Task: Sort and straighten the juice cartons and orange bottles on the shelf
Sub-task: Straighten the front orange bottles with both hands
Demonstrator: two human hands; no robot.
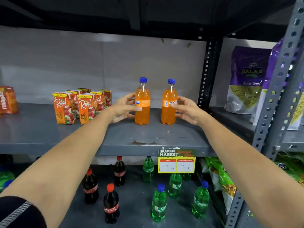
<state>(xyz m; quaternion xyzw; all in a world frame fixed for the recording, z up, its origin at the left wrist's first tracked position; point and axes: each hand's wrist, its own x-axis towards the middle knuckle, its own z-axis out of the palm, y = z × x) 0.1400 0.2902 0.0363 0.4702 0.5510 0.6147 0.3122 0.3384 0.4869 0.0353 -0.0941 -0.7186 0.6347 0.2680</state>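
Observation:
Two orange bottles with blue caps stand upright side by side on the grey shelf [148, 139]. My left hand [123, 108] wraps the left orange bottle [142, 111] from its left side. My right hand [187, 109] grips the right orange bottle [169, 112] from its right, fingers on the label. To the left, several orange juice cartons [82, 104] stand in a loose cluster of two rows, fronts facing out and slightly angled. One more orange carton [8, 100] stands alone at the far left edge.
A perforated upright post [204, 74] bounds the shelf on the right, with purple snack bags [246, 79] beyond it. A price tag [177, 161] hangs from the shelf's front lip. Cola bottles [111, 203] and green bottles [159, 203] stand on the shelf below.

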